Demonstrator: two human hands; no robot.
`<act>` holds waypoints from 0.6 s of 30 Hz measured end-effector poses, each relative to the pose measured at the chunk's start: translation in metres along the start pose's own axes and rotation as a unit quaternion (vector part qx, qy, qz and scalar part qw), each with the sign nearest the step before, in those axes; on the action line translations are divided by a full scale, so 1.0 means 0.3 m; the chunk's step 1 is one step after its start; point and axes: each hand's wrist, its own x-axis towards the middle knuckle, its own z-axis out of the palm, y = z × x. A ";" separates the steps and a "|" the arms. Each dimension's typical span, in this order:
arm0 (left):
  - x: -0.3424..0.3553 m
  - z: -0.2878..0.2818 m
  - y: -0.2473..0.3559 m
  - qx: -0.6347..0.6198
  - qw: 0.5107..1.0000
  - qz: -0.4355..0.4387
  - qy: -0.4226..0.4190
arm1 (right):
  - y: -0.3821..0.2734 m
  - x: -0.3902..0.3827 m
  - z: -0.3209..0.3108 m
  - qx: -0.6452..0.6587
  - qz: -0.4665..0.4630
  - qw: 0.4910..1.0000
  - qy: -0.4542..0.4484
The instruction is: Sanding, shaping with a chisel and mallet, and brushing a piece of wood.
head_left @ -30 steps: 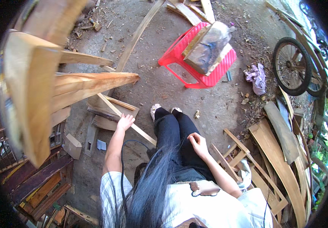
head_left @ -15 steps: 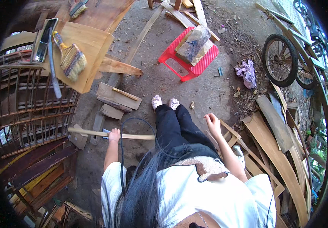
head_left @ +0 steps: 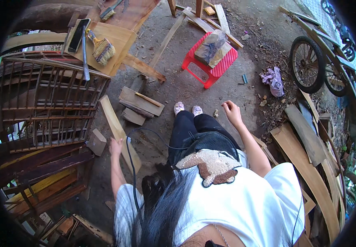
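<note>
My left hand (head_left: pixel 115 146) is closed on the edge of a pale wooden board (head_left: pixel 119 131), out to my left. Its broad face shows, slanting from the slatted frame toward my legs. A small patch of blue shows beside the grip. In front of my right thigh, my right hand (head_left: pixel 231 113) hangs in the air, its fingers loosely bent and apart, with nothing visible in it. A black cable (head_left: pixel 134 173) loops between the left hand and my waist.
A red plastic stool (head_left: pixel 223 68) bearing a wood block (head_left: pixel 211 47) stands ahead. Offcuts (head_left: pixel 141 102) lie front-left. The workbench (head_left: pixel 124 35) holds a brush (head_left: pixel 103 51), a phone (head_left: pixel 79 36) and a hammer (head_left: pixel 85 61). Slatted frames (head_left: pixel 54 103) stand left; long planks (head_left: pixel 303 168) lie right, near a wheel (head_left: pixel 307 64).
The board in my left hand has turned from level and edge-on to slanted, with its broad face showing. My right hand has risen slightly. The whole view has shifted.
</note>
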 end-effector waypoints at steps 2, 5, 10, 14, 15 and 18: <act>-0.058 0.013 0.122 -0.108 0.987 0.115 -0.014 | -0.040 0.016 -0.011 -0.004 -0.025 1.000 0.011; -0.097 0.115 0.247 -0.294 0.933 0.208 -0.003 | -0.148 0.032 -0.022 0.006 -0.080 0.997 -0.001; -0.158 0.031 0.635 -0.189 0.929 0.317 -0.012 | -0.258 0.012 -0.049 0.030 -0.137 0.988 -0.061; -0.195 -0.137 0.946 -0.111 0.939 0.317 -0.076 | -0.259 -0.010 -0.086 0.014 -0.161 0.984 -0.070; -0.181 -0.164 0.998 -0.116 0.938 0.319 -0.068 | -0.249 -0.007 -0.094 0.002 -0.159 0.984 -0.075; -0.165 -0.214 1.155 -0.126 0.874 0.468 -0.026 | -0.224 -0.013 -0.140 0.011 -0.164 0.985 -0.058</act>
